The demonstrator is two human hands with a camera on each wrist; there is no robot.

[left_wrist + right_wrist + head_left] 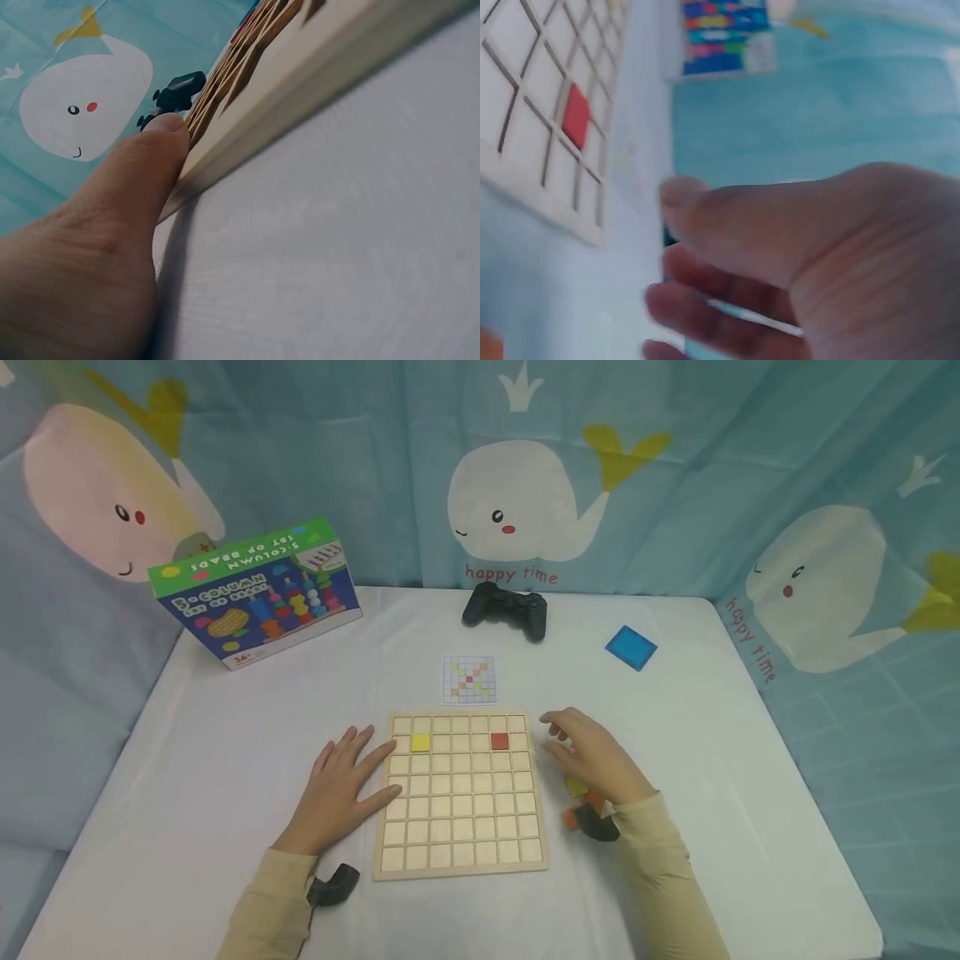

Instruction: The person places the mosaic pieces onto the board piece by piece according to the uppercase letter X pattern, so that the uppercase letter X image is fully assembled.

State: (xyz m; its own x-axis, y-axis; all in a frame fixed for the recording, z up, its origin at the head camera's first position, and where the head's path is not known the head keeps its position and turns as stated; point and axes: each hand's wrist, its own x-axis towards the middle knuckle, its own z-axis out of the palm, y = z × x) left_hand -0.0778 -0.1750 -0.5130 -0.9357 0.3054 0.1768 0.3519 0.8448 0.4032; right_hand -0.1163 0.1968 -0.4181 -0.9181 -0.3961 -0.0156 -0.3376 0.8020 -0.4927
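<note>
A wooden grid board (461,875) lies flat on the white table. In its second row from the far side sit a yellow square tile (421,742), near the left, and a red square tile (499,742), near the right. My left hand (337,793) is spread out, with thumb and index fingertip on the board's left edge. Just off the right edge hovers my right hand (596,758), its fingers loosely bent and nothing between them. Below that hand, partly hidden by it and the wrist, are a yellow piece (576,787) and several orange pieces (572,819).
A small card (468,680) printed with a coloured grid pattern lies beyond the board. Farther back are a black game controller (510,610) and a blue square (631,647). A bead-set box (258,597) stands at the back left, before a whale-print curtain (360,460).
</note>
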